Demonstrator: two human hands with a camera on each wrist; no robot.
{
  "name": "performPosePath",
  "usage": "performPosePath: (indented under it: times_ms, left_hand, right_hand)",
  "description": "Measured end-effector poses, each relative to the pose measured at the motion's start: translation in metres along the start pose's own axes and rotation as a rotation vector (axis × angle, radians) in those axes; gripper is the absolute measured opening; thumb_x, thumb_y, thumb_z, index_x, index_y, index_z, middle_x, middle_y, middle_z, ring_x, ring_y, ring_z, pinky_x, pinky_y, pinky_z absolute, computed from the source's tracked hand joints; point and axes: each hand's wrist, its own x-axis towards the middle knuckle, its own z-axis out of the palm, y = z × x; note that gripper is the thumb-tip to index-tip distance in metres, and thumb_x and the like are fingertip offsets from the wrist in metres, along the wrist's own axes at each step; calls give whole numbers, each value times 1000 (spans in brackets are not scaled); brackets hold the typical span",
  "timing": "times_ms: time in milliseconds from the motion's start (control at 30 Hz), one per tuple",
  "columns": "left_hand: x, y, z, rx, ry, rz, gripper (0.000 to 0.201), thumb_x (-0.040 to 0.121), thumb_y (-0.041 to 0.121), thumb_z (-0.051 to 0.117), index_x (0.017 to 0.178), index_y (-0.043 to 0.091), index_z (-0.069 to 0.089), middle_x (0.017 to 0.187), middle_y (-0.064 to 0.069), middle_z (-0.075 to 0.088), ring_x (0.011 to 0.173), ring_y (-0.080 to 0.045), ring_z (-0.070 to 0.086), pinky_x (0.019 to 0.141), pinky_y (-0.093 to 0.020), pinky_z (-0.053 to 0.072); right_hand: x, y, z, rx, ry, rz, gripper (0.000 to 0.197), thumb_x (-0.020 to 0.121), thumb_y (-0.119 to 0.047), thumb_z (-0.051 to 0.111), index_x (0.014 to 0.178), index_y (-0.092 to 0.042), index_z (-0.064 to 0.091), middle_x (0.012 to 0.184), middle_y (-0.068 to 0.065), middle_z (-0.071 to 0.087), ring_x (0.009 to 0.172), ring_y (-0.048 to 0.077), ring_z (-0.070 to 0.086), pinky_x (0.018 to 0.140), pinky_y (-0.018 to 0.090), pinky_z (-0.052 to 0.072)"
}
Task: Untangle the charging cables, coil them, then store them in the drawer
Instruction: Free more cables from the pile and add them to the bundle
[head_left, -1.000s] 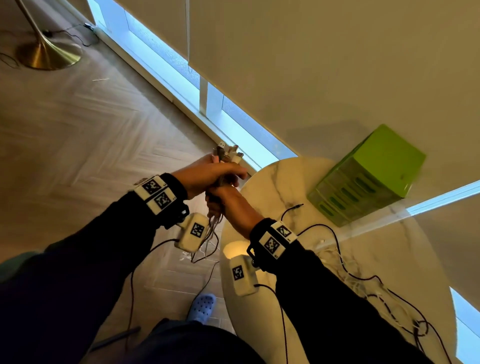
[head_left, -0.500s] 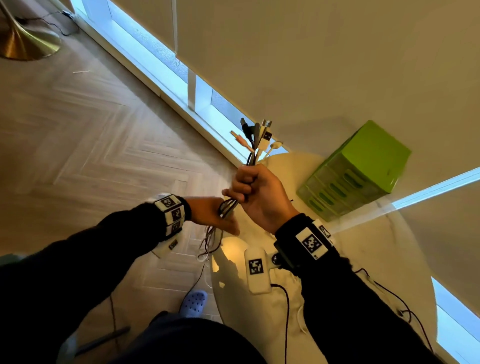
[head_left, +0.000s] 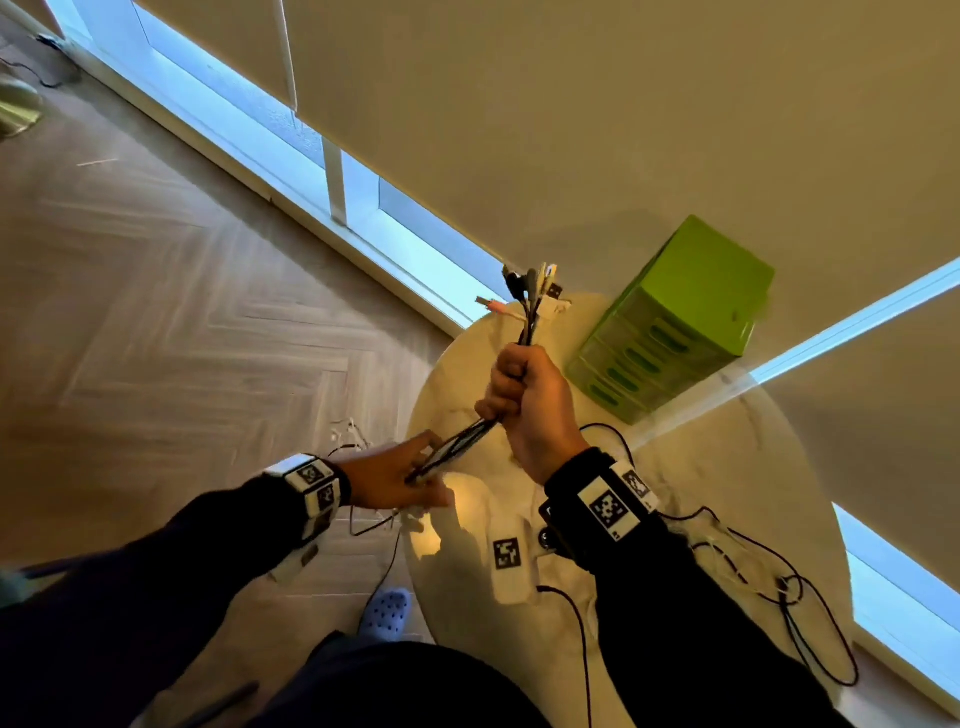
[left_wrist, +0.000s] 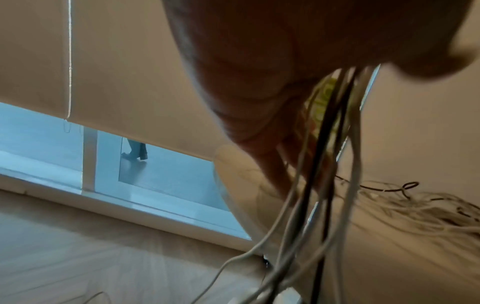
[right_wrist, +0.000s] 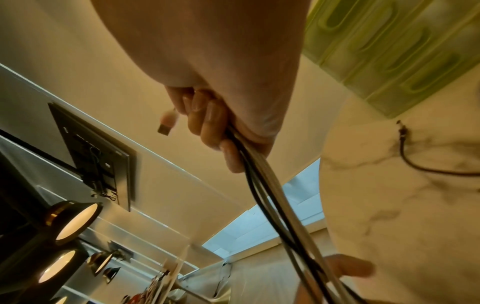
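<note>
The right hand (head_left: 530, 400) gripped the cable bundle (head_left: 525, 332) just below the plugs, above the table (head_left: 727, 467). The left hand (head_left: 395, 478) loosely encircled the strands lower down. Best practice: slide the left hand downward steadily, separating strands, without yanking knots tight.

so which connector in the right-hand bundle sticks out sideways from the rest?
The pink-sleeved USB plug. It splays left, away from the cluster of connectors standing above the right hand; it also shows in the right wrist view.
</note>
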Motion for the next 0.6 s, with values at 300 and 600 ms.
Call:
performPosePath:
  times_ms: [300, 600]
  left_hand:
    - [18, 99, 0, -405, 58, 344, 82, 84, 85, 36, 141, 27, 49, 139, 7, 58, 132, 0, 49, 108, -17, 38]
    - [75, 155, 23, -362, -20, 247, 48, 110, 35, 30, 96, 11, 69, 124, 5, 72, 121, -10, 63, 99, -28, 49]
  right_hand:
    - [-25, 12, -46, -124, -161, 276, 26, 88, -23, 38, 64, -24, 30, 58, -6, 16, 53, 12, 11, 58, 32, 9]
    - [-52, 31, -96, -113, -103, 95, 6, 91, -6, 46, 87, -10, 49, 75, 9, 48, 70, 20, 50, 71, 35, 45]
